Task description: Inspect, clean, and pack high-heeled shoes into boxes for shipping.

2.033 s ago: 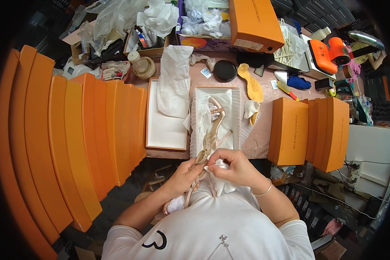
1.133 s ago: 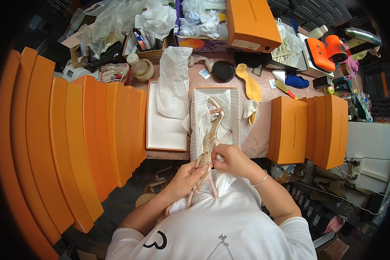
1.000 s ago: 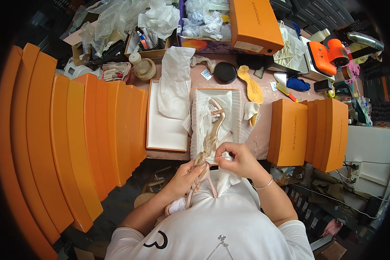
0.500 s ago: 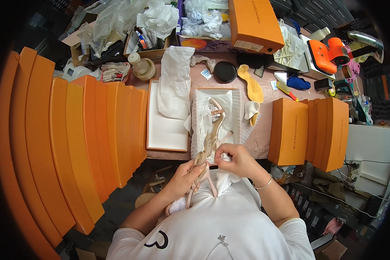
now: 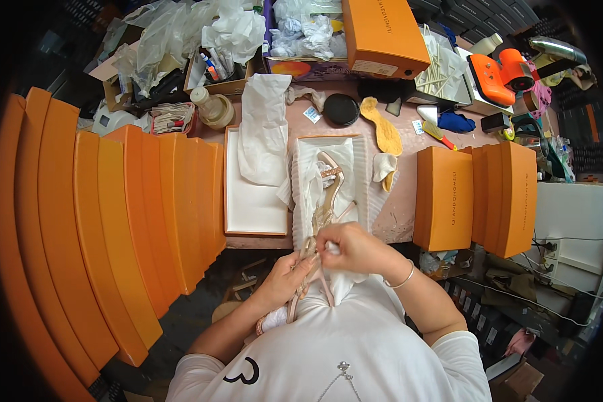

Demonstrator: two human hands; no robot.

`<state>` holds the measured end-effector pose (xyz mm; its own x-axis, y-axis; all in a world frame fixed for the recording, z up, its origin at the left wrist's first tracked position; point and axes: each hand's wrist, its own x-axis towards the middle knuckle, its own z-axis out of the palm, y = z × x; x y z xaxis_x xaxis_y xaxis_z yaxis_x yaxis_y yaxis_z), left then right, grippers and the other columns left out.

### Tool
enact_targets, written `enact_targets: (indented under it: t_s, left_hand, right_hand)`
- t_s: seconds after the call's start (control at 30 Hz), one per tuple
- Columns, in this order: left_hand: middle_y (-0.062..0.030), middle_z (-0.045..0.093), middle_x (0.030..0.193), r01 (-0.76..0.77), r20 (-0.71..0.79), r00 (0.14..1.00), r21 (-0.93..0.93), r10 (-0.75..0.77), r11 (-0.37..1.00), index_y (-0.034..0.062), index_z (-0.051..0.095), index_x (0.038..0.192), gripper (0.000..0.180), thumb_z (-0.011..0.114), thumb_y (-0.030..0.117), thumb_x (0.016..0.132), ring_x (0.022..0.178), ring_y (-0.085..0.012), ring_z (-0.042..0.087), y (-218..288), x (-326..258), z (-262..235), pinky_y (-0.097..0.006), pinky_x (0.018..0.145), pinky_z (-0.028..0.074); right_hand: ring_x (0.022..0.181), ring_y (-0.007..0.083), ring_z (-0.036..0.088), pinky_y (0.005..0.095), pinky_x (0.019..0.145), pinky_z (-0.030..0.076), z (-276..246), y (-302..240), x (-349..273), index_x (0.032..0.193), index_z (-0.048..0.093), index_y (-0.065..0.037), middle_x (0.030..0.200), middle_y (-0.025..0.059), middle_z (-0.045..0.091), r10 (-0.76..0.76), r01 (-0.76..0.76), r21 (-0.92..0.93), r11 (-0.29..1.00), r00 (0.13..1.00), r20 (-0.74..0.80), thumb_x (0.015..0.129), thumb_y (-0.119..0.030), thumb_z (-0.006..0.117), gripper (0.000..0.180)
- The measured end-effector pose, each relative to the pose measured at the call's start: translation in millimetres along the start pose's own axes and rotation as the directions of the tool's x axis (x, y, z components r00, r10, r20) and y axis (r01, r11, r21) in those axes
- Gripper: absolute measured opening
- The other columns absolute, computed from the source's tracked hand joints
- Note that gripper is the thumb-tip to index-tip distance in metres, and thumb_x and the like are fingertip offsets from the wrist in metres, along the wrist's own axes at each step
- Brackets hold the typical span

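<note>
Both hands busy at the near end of the shoebox

We take the open shoebox (image 5: 330, 137) as our landmark. The pink sandal (image 5: 293, 309) we see being handled is just on the near side of it, clear of the table, with its toe toward the person and white stuffing inside. The left hand (image 5: 288, 275), in front of the box and a little to its left, has its fingers wrapped around the sandal. The right hand (image 5: 352, 248), at the box's near end, has thumb and curled fingers pinched on a white cloth (image 5: 343, 283), right against the sandal's strap end; we cannot tell whether they touch it.

Inside the box we find a second sandal (image 5: 333, 191) on white paper. Just left of the box lies the lid (image 5: 258, 214), a sheet of white paper (image 5: 264, 127) on it. Behind the box we see a round black tin (image 5: 342, 109), and behind it to the right, a yellow sole-shaped pad (image 5: 383, 130). Orange boxes (image 5: 444, 201) stand to its right.
</note>
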<state>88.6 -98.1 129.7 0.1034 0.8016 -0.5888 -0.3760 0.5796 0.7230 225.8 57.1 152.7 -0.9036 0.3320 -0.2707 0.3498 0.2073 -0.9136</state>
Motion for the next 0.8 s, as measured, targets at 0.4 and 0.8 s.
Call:
enact_targets:
  t_s: [0.4,0.8]
  left_hand:
    - [-0.0011,0.051,0.07,0.06,-0.016,0.998,-0.172,-0.064,0.983,0.0028,0.053,0.117,0.031,0.045,0.028,0.101,0.05,-0.0075,0.048,5.3,0.6,-2.1,-0.022,0.043,0.039]
    - [-0.0008,0.054,0.074,0.053,0.004,0.999,-0.047,-0.053,0.998,0.0031,0.053,0.113,0.03,0.045,0.029,0.1,0.057,-0.0057,0.05,-5.7,0.1,-2.0,-0.021,0.047,0.04]
  right_hand:
    - [0.066,0.0035,0.044,0.0212,0.058,0.037,0.4,12.4,-20.4,0.084,0.062,-0.001,0.073,-0.0043,0.056,0.171,-0.121,0.335,0.935,0.977,-0.125,0.079,-0.008,0.066,0.009]
    - [0.069,0.012,0.058,0.0268,0.068,0.048,9.5,-4.9,-13.2,0.085,0.062,0.0,0.075,0.0062,0.064,0.023,-0.02,0.188,0.982,1.0,-0.012,0.077,-0.005,0.066,0.011]
